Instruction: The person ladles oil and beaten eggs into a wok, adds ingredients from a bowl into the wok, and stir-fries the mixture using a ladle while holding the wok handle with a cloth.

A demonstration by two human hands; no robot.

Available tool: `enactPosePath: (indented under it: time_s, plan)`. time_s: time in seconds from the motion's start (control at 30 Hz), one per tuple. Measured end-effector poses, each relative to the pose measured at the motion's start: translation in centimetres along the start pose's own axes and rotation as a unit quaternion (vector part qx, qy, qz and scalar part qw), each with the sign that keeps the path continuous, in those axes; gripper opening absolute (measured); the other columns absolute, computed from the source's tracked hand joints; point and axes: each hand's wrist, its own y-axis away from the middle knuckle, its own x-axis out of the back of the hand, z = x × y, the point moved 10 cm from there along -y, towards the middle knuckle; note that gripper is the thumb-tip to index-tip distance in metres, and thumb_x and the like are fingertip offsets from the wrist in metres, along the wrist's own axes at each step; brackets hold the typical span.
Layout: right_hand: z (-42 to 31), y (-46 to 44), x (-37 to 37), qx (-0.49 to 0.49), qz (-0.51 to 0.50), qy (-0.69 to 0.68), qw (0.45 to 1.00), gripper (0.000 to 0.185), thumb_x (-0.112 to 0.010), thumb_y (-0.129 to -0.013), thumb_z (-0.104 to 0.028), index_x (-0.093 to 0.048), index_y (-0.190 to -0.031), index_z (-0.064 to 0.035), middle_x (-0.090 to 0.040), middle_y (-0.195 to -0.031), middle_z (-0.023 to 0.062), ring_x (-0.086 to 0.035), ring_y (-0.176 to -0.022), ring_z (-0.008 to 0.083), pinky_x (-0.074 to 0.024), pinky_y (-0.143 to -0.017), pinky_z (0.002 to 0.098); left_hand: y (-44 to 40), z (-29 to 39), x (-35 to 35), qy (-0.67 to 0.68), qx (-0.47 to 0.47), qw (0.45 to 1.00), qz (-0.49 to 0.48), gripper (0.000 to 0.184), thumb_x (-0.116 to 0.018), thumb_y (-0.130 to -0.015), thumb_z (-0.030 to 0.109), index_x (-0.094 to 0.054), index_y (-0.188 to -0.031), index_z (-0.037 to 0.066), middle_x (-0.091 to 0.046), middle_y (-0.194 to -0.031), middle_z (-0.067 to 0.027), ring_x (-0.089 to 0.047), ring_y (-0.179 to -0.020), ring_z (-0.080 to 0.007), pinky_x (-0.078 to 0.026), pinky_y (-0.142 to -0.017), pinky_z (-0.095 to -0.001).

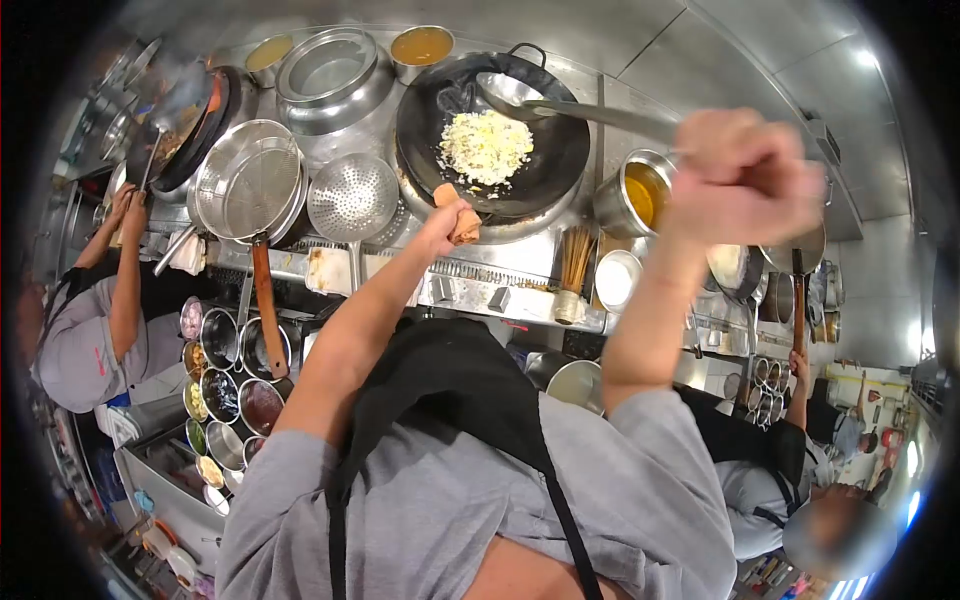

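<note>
A black wok point(560, 150) sits on the stove, with a heap of white and yellow food like egg fried rice point(487, 148) in it. My left hand point(444, 228) is closed around a folded tan cloth point(466, 222) at the wok's near rim; whatever part of the wok lies under the cloth is hidden. Raised at the right, my right hand point(745, 180) is smeared by motion but closed in a fist on the end of a long-handled ladle point(620, 117). The ladle's bowl rests inside the wok at its far side, beside the food.
Left of the wok are a perforated skimmer point(352, 197), a wire strainer point(248, 180) and a lidded pot point(330, 75). A pot of yellow liquid point(645, 195) and bamboo sticks point(575, 260) stand right. Co-workers point(120, 340) point(760, 490) work on both sides.
</note>
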Motion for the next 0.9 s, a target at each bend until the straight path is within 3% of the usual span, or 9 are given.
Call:
enactPosePath:
  time_s: [0.07,0.1,0.13,0.3,0.4,0.47,0.53,0.67,0.9]
  plan:
    - [8.7,8.3,3.2,0.032,0.129,0.000,0.991,0.027,-0.045,-0.085,-0.021,-0.045,-0.065,-0.0035,-0.046,-0.051,0.0064,-0.043,-0.043,0.0135,-0.0374,-0.043,0.0286,1.1,0.0,-1.3,-0.010,0.007,0.991,-0.136,0.032,-0.058,-0.090,0.038,-0.052,-0.078,0.009,-0.057,-0.068,-0.0065,-0.059,-0.058,-0.0194,-0.051,-0.054,-0.0351]
    - [12.3,11.1,3.3,0.041,0.084,0.158,0.983,0.018,-0.050,-0.082,-0.014,-0.048,-0.070,-0.0011,-0.046,-0.052,0.0048,-0.043,-0.046,0.0113,-0.0378,-0.045,0.0266,2.6,-0.1,-1.9,-0.005,0.010,0.980,-0.199,0.041,-0.054,-0.091,0.048,-0.054,-0.092,0.007,-0.058,-0.073,-0.0070,-0.060,-0.062,-0.0180,-0.052,-0.055,-0.0311]
    - [19.1,13.1,3.4,-0.109,-0.001,-0.010,0.994,0.013,-0.050,-0.082,-0.010,-0.049,-0.074,0.0006,-0.044,-0.054,0.0028,-0.041,-0.047,0.0100,-0.0366,-0.046,0.0251,5.3,-0.1,-2.3,-0.005,0.007,0.980,-0.197,0.041,-0.054,-0.091,0.048,-0.054,-0.092,0.007,-0.058,-0.073,-0.0070,-0.060,-0.062,-0.0180,-0.052,-0.055,-0.0311]
    - [11.9,5.5,1.9,-0.054,0.065,-0.020,0.996,0.023,-0.048,-0.079,-0.013,-0.039,-0.060,-0.0037,-0.036,-0.049,0.0034,-0.031,-0.041,0.0108,-0.0288,-0.039,0.0287,13.6,-1.0,1.1,0.011,0.047,0.989,-0.137,0.050,-0.051,-0.095,0.037,-0.038,-0.131,0.004,-0.062,-0.100,-0.0164,-0.062,-0.074,-0.0231,-0.055,-0.063,-0.0345]
    - [13.8,8.6,0.7,0.044,0.023,0.027,0.998,0.023,-0.050,-0.079,-0.014,-0.043,-0.061,-0.0019,-0.038,-0.051,0.0030,-0.033,-0.043,0.0107,-0.0307,-0.041,0.0288,14.3,-0.9,3.6,-0.039,0.007,0.989,-0.145,0.050,-0.052,-0.095,0.034,-0.037,-0.132,0.004,-0.061,-0.105,-0.0172,-0.061,-0.073,-0.0224,-0.055,-0.063,-0.0340]
    - [20.7,11.5,0.5,-0.090,-0.092,0.017,0.992,0.023,-0.050,-0.081,-0.014,-0.045,-0.063,-0.0016,-0.041,-0.055,0.0037,-0.037,-0.047,0.0106,-0.0319,-0.044,0.0273,14.8,-0.6,3.9,-0.031,-0.006,0.989,-0.146,0.049,-0.053,-0.094,0.032,-0.038,-0.131,0.004,-0.061,-0.105,-0.0165,-0.061,-0.072,-0.0214,-0.054,-0.062,-0.0330]
    - [19.0,9.3,2.3,-0.009,0.091,0.000,0.996,0.019,-0.055,-0.079,-0.011,-0.050,-0.066,0.0009,-0.046,-0.056,0.0017,-0.041,-0.049,0.0091,-0.0305,-0.043,0.0237,16.0,-0.1,4.3,-0.023,-0.022,0.991,-0.128,0.047,-0.055,-0.093,0.030,-0.040,-0.129,0.004,-0.062,-0.102,-0.0152,-0.061,-0.071,-0.0204,-0.053,-0.061,-0.0318]
    - [14.6,5.9,2.7,-0.049,0.023,-0.136,0.989,0.020,-0.051,-0.079,-0.011,-0.046,-0.063,-0.0010,-0.044,-0.053,0.0038,-0.039,-0.046,0.0113,-0.0297,-0.042,0.0253,17.1,0.1,5.3,-0.015,-0.047,0.994,-0.093,0.041,-0.053,-0.094,0.032,-0.045,-0.125,0.005,-0.064,-0.099,-0.0125,-0.062,-0.070,-0.0185,-0.053,-0.057,-0.0305]
    - [15.1,9.8,1.7,-0.079,-0.172,0.136,0.972,0.009,-0.056,-0.071,-0.005,-0.053,-0.068,0.0025,-0.052,-0.059,0.0074,-0.050,-0.053,0.0155,-0.0393,-0.050,0.0258,18.0,-0.7,9.4,-0.010,-0.038,0.999,-0.004,0.037,-0.059,-0.090,0.025,-0.048,-0.119,0.004,-0.064,-0.090,-0.0129,-0.062,-0.067,-0.0201,-0.053,-0.057,-0.0303]
